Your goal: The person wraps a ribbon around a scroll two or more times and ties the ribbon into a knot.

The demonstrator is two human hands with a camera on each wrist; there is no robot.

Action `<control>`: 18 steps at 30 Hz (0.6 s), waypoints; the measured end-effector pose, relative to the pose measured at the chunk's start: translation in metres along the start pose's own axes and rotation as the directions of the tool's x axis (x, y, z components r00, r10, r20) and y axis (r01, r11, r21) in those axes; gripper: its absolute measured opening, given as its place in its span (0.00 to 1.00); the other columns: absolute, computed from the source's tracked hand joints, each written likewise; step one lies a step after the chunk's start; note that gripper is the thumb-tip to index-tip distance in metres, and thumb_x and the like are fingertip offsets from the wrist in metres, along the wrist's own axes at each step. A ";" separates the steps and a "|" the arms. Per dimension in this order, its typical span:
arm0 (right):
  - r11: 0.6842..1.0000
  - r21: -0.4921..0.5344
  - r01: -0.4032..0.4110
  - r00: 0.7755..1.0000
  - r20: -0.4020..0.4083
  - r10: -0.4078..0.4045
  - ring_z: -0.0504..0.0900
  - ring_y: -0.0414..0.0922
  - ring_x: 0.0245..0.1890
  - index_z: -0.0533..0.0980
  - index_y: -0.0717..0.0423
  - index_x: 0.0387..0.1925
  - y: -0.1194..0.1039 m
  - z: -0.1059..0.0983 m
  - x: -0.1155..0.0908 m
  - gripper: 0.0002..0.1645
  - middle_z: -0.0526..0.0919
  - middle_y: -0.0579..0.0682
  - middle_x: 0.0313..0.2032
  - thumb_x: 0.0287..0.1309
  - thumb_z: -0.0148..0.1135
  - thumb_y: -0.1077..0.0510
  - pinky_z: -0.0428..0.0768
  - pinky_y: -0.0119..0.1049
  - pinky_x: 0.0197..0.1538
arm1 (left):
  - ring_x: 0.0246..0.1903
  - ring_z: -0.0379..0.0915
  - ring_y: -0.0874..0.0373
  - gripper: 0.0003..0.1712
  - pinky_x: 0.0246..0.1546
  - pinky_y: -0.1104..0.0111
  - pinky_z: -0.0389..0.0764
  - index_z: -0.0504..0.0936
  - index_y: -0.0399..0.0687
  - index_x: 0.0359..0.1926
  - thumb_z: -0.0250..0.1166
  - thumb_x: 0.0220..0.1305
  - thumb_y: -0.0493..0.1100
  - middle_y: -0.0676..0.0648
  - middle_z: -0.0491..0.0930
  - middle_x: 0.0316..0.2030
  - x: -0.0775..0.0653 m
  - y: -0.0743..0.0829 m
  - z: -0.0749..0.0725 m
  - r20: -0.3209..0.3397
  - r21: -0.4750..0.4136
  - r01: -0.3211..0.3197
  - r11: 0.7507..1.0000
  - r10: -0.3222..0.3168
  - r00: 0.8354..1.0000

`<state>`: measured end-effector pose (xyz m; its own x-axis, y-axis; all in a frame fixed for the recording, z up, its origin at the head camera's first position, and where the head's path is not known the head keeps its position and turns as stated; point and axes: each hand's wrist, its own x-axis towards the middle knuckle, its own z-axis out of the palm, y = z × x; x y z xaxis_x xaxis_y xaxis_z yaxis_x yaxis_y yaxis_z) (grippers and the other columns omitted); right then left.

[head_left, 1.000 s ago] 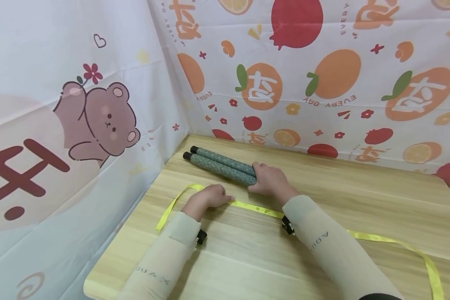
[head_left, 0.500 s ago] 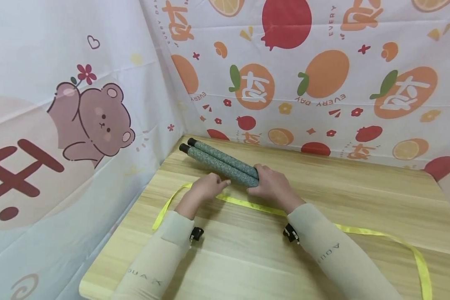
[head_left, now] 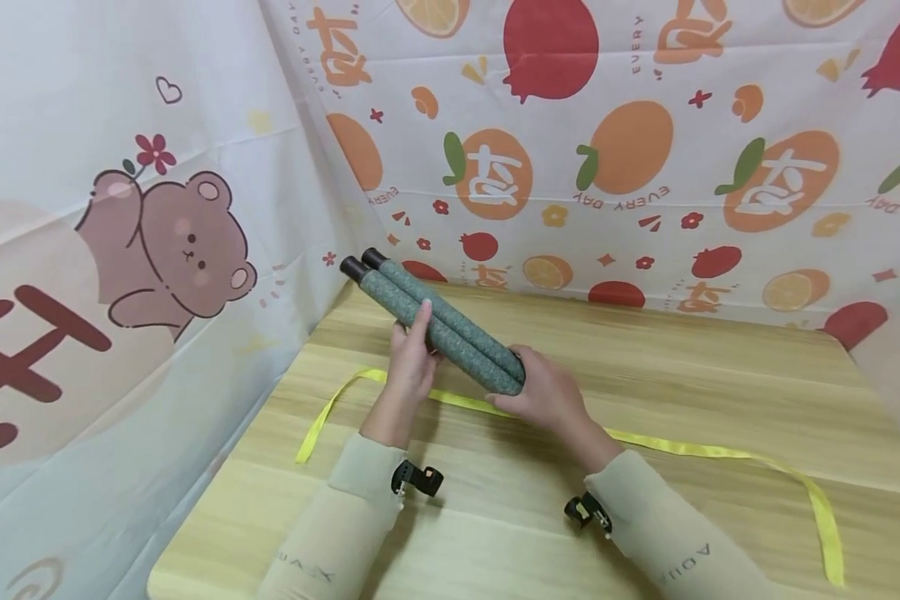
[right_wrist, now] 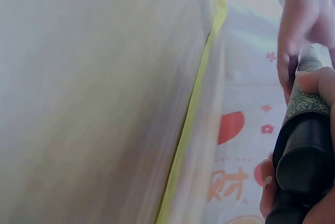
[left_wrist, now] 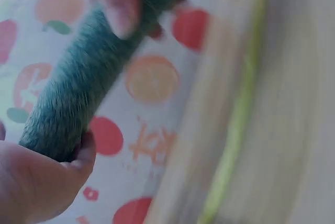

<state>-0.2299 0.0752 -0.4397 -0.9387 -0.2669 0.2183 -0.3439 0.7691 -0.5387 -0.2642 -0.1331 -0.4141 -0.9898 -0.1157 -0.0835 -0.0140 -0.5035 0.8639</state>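
Note:
Two green patterned scrolls (head_left: pixel 465 340) with black end knobs lie side by side, tilted, their far ends raised off the table in the head view. My right hand (head_left: pixel 549 390) grips their near end. Around their middle my left hand (head_left: pixel 411 360) holds them, thumb on top and fingers underneath. The left wrist view shows one green scroll (left_wrist: pixel 78 85) between both hands. At the near end, the right wrist view shows a black knob (right_wrist: pixel 306 153) held by the right hand. Beneath the scrolls a yellow ribbon (head_left: pixel 686 448) stretches across the table.
The wooden table (head_left: pixel 510 517) has a rounded front left corner. A white cloth printed with fruit (head_left: pixel 630 146) hangs behind it, and another with a bear (head_left: pixel 195 242) hangs along the left side. Small cameras are strapped to both wrists.
My left hand has moved from the ribbon up to the scrolls and taken hold of them. The scrolls have been lifted, their far ends rising. The head view has shifted slightly to the right.

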 end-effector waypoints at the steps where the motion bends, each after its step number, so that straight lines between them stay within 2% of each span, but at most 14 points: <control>1: 1.000 -0.001 0.024 1.000 -0.017 -0.024 0.80 0.45 0.44 0.71 0.49 0.61 -0.001 0.000 -0.004 0.47 0.81 0.47 0.50 0.41 0.74 0.34 0.81 0.46 0.45 | 0.49 0.76 0.55 0.29 0.55 0.59 0.76 0.63 0.52 0.62 0.63 0.67 0.55 0.46 0.75 0.50 0.000 0.000 0.003 -0.010 -0.103 -0.024 0.994 0.023 1.000; 4: 0.996 -0.020 0.090 0.994 -0.057 -0.091 0.81 0.45 0.44 0.71 0.50 0.61 -0.003 -0.001 -0.017 0.47 0.82 0.49 0.50 0.41 0.75 0.35 0.82 0.46 0.44 | 0.47 0.79 0.54 0.20 0.55 0.61 0.77 0.71 0.48 0.55 0.65 0.67 0.49 0.48 0.80 0.44 -0.003 0.000 0.010 -0.032 -0.240 -0.061 0.969 0.055 0.998; 7: 0.992 -0.050 0.117 0.989 -0.079 -0.121 0.81 0.47 0.46 0.69 0.52 0.63 -0.005 -0.003 -0.030 0.49 0.80 0.51 0.52 0.43 0.75 0.34 0.82 0.48 0.42 | 0.49 0.81 0.49 0.18 0.56 0.60 0.78 0.71 0.44 0.54 0.64 0.68 0.44 0.47 0.84 0.40 -0.007 -0.001 0.016 -0.033 -0.285 -0.067 0.956 0.060 0.998; 10: 0.993 -0.046 0.113 0.990 -0.074 -0.116 0.81 0.47 0.47 0.66 0.52 0.65 -0.008 -0.007 -0.042 0.51 0.78 0.51 0.55 0.44 0.74 0.34 0.83 0.50 0.42 | 0.54 0.79 0.45 0.21 0.58 0.60 0.77 0.69 0.42 0.59 0.62 0.69 0.42 0.48 0.84 0.41 -0.011 -0.002 0.020 -0.009 -0.294 -0.048 0.954 0.047 0.999; 15: 0.992 0.122 0.041 0.999 0.023 -0.044 0.79 0.46 0.48 0.64 0.45 0.68 -0.009 -0.016 -0.054 0.48 0.76 0.48 0.57 0.51 0.69 0.31 0.80 0.48 0.47 | 0.53 0.78 0.46 0.24 0.56 0.59 0.78 0.66 0.44 0.62 0.61 0.69 0.41 0.46 0.82 0.44 -0.015 -0.003 0.025 0.045 -0.296 0.003 0.955 0.010 0.999; 18: 0.961 0.273 -0.055 0.993 0.116 0.023 0.79 0.45 0.47 0.64 0.39 0.68 -0.008 -0.023 -0.059 0.43 0.78 0.48 0.54 0.55 0.65 0.31 0.79 0.47 0.48 | 0.51 0.79 0.48 0.23 0.54 0.59 0.80 0.66 0.46 0.63 0.60 0.70 0.41 0.45 0.81 0.46 -0.017 -0.004 0.027 0.103 -0.278 0.047 0.959 -0.019 0.994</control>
<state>-0.1717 0.0981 -0.4296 -0.9430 -0.3143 0.1096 -0.2857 0.5950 -0.7513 -0.2508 -0.1062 -0.4031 -0.9987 -0.0168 -0.0483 -0.0210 -0.7266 0.6867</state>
